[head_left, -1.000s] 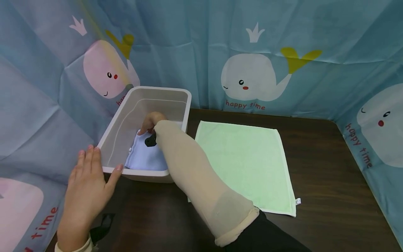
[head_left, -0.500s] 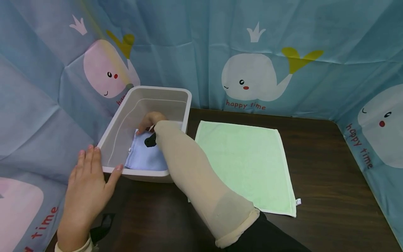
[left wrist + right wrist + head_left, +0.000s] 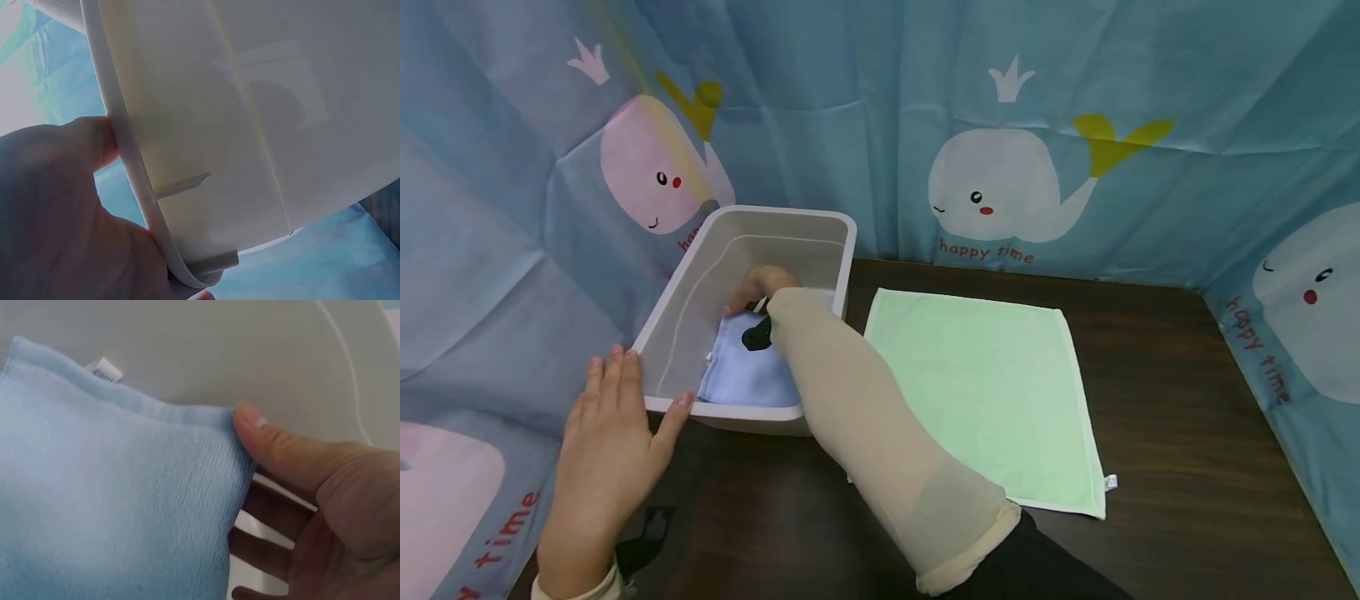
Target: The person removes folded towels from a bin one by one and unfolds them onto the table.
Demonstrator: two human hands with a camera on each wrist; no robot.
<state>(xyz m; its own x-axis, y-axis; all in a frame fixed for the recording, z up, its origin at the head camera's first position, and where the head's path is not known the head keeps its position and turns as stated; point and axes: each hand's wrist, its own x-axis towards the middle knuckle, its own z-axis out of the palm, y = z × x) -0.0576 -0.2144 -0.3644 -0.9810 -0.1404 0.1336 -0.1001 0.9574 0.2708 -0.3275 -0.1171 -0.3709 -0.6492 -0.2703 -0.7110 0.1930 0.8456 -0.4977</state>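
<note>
A folded light-blue towel (image 3: 748, 377) lies inside a pale grey plastic bin (image 3: 672, 287). My right hand (image 3: 762, 285) reaches down into the bin at the towel's far left corner. In the right wrist view, the thumb (image 3: 265, 437) presses on top of the towel's corner and the other fingers go beneath it, so the corner is pinched. A small white tag (image 3: 105, 369) sticks out from the towel's edge. My left hand (image 3: 606, 450) rests with straight, spread fingers against the bin's near left corner; the left wrist view has it right at the rim (image 3: 128, 147).
A light-green towel (image 3: 977, 375) is spread flat on the dark wooden table (image 3: 1157, 400), right of the bin. Blue curtains (image 3: 880, 150) with whale prints enclose the back and sides. My right sleeve (image 3: 865, 383) crosses over the bin's near right rim.
My right thumb has shifted slightly at the towel's corner and now covers its tip. The left hand and the bin stay where they were.
</note>
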